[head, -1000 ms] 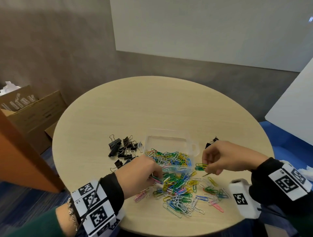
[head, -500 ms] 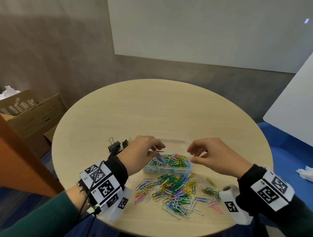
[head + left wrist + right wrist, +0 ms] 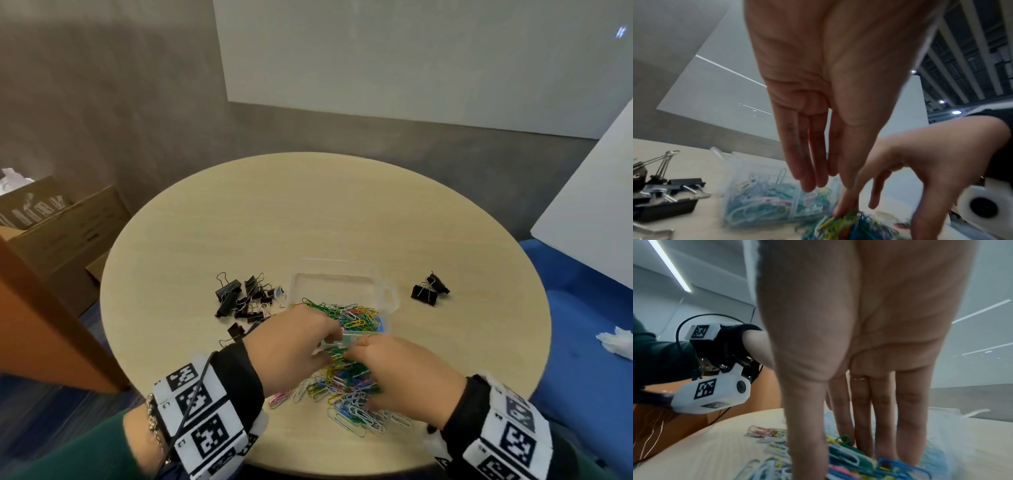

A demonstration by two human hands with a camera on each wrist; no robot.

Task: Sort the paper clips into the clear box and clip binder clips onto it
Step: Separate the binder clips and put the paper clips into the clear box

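Observation:
The clear box stands open on the round table, part filled with coloured paper clips. A loose pile of paper clips lies in front of it. My left hand hovers at the box's near edge with straight fingers pointing down, and I see nothing in them. My right hand is spread over the loose pile, thumb and straight fingers reaching down into the clips. The left wrist view shows the box behind my left hand.
A heap of black binder clips lies left of the box, also seen as binder clips in the left wrist view. Two more binder clips sit to its right. Cardboard boxes stand on the floor at the left.
Half a second ago both hands were over the clear box. Both have since come back toward me, down to the loose pile in front of it.

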